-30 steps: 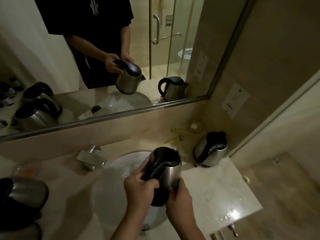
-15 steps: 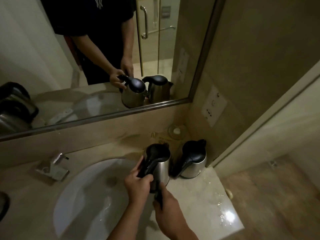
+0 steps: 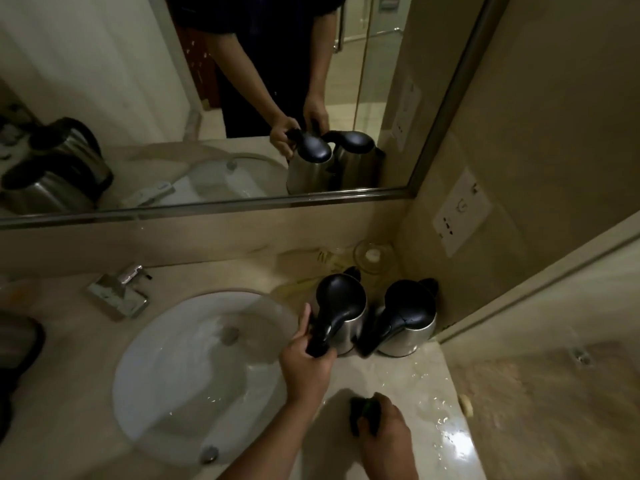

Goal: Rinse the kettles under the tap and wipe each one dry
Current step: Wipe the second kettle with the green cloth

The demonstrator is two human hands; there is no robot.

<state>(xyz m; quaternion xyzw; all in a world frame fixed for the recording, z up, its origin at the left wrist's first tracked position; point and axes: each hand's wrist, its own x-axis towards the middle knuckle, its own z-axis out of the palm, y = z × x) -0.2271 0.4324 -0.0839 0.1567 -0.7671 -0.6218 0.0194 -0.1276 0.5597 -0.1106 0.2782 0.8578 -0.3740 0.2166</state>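
Two steel kettles with black lids stand upright side by side on the wet counter (image 3: 408,382), right of the basin (image 3: 194,368), near the corner wall. Left hand (image 3: 304,368) grips the black handle of the nearer kettle (image 3: 341,313), fingers curled round it; this kettle's base rests on the counter by the basin rim. Second kettle (image 3: 407,317) sits just beside it, untouched. Right hand (image 3: 384,431) low over the counter edge, fingers clenched on a dark wad, possibly a cloth (image 3: 363,410); too blurred to tell. One tap (image 3: 119,289) behind the basin. One more dark kettle-like shape (image 3: 17,344) at far left, partly cut off. Mirror (image 3: 138,98) above shows two further kettles on that side. One wall socket (image 3: 462,211); one small glass dish (image 3: 374,256) in the corner.
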